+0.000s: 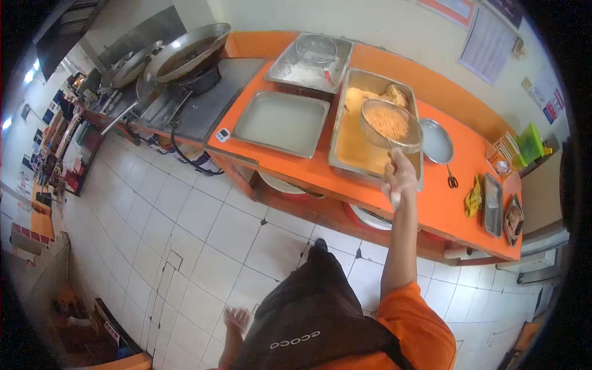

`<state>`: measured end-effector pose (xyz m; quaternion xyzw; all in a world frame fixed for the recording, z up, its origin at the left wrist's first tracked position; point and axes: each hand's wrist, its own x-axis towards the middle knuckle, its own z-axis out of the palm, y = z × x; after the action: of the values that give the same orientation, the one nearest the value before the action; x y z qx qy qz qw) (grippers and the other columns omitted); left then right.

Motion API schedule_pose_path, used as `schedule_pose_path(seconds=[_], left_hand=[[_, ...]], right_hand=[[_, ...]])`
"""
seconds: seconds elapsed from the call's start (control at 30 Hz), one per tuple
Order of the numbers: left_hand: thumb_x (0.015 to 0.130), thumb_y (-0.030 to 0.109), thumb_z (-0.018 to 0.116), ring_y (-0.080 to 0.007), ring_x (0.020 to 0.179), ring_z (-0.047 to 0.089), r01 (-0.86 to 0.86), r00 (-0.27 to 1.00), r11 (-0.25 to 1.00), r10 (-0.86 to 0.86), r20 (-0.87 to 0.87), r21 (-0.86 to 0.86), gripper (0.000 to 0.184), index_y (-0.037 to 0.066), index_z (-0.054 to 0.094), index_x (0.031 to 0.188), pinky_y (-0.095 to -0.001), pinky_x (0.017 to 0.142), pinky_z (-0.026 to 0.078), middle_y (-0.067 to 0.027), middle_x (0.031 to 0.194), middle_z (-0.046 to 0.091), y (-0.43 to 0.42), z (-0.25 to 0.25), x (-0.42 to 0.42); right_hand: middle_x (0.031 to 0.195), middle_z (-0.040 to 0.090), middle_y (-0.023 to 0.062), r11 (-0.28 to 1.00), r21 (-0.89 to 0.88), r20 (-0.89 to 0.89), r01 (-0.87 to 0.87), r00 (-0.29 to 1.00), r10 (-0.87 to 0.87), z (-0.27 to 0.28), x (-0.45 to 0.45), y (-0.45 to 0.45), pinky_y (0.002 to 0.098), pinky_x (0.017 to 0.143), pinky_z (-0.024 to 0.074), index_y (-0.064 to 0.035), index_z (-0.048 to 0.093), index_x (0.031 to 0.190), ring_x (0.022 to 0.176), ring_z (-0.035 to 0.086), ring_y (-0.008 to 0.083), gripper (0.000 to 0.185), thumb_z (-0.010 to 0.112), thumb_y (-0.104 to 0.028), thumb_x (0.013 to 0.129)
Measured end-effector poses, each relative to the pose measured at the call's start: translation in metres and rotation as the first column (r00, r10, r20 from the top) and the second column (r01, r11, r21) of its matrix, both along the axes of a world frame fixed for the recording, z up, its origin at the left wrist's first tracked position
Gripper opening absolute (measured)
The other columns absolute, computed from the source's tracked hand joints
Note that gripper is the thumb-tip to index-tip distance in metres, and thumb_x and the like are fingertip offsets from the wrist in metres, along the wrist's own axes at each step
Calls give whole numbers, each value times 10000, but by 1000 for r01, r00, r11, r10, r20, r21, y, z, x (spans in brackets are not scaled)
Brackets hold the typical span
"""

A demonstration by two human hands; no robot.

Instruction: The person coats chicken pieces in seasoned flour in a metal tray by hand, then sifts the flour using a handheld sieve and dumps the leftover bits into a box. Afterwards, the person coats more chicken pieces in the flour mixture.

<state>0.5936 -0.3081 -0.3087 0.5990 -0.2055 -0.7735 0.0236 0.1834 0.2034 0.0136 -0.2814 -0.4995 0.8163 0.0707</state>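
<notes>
My right hand (399, 175), dusted white, is closed round the handle of a round mesh strainer (387, 123) holding orange-yellow crumbs. The strainer is over a deep steel tray (338, 139) of yellow-orange powder, with a battered-looking piece (394, 95) at its back end. My left hand (237, 318) hangs low beside the dark apron, its fingers apart and nothing in it. Left of the deep tray lies a shallow tray (282, 123) with a pale, cloudy surface. Behind that stands a tray (308, 69) with white powder, a round sieve and a red-handled tool.
Two large woks (188, 52) sit on the stove at the left. A timer (222, 134) lies at the orange counter's left edge. Rightward are a round pan (435, 142), scissors (452, 180), a yellow cloth (473, 198), small trays (492, 206) and a green container (530, 145).
</notes>
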Motion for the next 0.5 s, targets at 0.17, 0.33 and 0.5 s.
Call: schedule_pose_path(seconds=[0.17, 0.33, 0.5], left_hand=[[922, 563, 377, -310, 1209, 455, 75, 996, 992, -70, 59, -104, 654, 126, 278, 1399, -470, 955, 398, -117, 1397, 376, 33, 66, -5], [917, 561, 390, -303, 1184, 472, 47, 998, 998, -45, 52, -32, 640, 125, 310, 1378, -462, 942, 397, -111, 1377, 399, 3, 18, 23], [918, 565, 376, -298, 1181, 476, 75, 997, 995, -77, -22, -69, 654, 125, 295, 1395, -448, 941, 412, -114, 1371, 410, 0, 16, 15]], right_hand=[[562, 408, -12, 962, 250, -116, -109, 983, 141, -27, -12, 9, 241, 349, 298, -116, 554, 944, 409, 387, 75, 258, 487, -365, 934], [543, 362, -38, 993, 117, -15, -4, 1000, 6, 14, 12, -14, 235, 362, 261, -132, 552, 965, 409, 344, 67, 166, 546, -288, 910], [541, 340, -37, 960, 279, -147, -18, 987, 61, -23, -13, 2, 229, 363, 263, -118, 549, 973, 425, 361, 66, 178, 542, -285, 911]])
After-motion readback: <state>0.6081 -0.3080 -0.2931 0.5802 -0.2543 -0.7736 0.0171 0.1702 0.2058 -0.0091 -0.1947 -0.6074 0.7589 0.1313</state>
